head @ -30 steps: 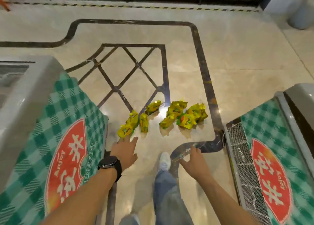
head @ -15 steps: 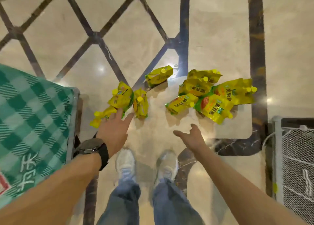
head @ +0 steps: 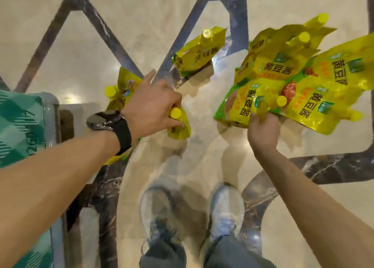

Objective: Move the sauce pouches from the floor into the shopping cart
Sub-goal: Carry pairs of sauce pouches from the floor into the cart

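Fingers (head: 172, 97) of the left hand (head: 153, 106) mostly curled, pinching a yellow sauce pouch (head: 180, 129) just by its cap, index finger stretched forward; black watch (head: 107, 120) on that wrist. Partly hidden under the same hand, a second pouch (head: 125, 83), low over the marble floor (head: 121, 35). Fingers (head: 256, 119) of the right hand (head: 263, 132) closed on the near edge of the front pouch (head: 249, 104) in an overlapping heap of pouches (head: 293, 69); lifted or lying, impossible to tell. Farther out, between the hands, a lone pouch (head: 198, 53) on the floor. Pale shoes (head: 155, 213) below; green checked cover (head: 18, 124) at far left.
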The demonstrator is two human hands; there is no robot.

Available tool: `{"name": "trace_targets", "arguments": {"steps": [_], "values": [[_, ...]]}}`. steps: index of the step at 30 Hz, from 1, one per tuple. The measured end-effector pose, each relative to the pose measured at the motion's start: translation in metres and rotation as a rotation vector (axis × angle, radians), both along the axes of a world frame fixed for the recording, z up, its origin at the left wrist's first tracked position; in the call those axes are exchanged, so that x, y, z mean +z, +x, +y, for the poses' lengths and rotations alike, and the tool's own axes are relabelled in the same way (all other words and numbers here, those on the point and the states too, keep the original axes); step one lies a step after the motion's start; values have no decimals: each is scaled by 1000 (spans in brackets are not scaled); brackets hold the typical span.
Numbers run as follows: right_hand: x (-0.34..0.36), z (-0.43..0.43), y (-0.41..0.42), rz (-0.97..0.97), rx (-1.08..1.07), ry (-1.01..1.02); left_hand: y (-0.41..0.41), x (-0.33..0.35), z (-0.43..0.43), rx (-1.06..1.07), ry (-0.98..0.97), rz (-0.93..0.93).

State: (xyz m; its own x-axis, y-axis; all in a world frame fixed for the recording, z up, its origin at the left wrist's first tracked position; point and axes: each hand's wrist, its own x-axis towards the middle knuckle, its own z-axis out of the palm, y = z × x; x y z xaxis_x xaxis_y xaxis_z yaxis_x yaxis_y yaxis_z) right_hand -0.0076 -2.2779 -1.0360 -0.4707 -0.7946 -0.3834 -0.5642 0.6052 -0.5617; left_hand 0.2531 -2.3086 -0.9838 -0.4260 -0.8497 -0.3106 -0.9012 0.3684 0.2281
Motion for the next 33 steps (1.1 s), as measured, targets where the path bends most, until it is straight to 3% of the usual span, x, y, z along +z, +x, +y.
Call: {"name": "trace_targets", "arguments": {"steps": [2,4,8,13,16,19,21,25,29,33], "values": [[2,15,-27,-7,185,-20,-12,-4,8,135,13,112],[-8,30,-48,-38,324,-1,-20,-19,24,414,53,264],[-28,63,-45,-215,332,-33,-17,-54,78,874,281,753],[-68,70,-16,-448,2,-154,-17,-102,117,755,246,744],[-82,62,-11,-441,-77,-252,-28,-124,99,947,292,878],[-73,44,-17,-364,-30,-290,-30,-121,79,1010,248,859],[-56,29,-27,-369,65,-242,-31,-104,70,1043,311,912],[3,22,-60,-532,241,46,-28,-46,73,1070,543,969],[95,40,-82,-816,249,323,-22,45,78,1016,851,970],[187,72,-83,-992,67,434,-32,149,90,1007,1002,1000]]}}
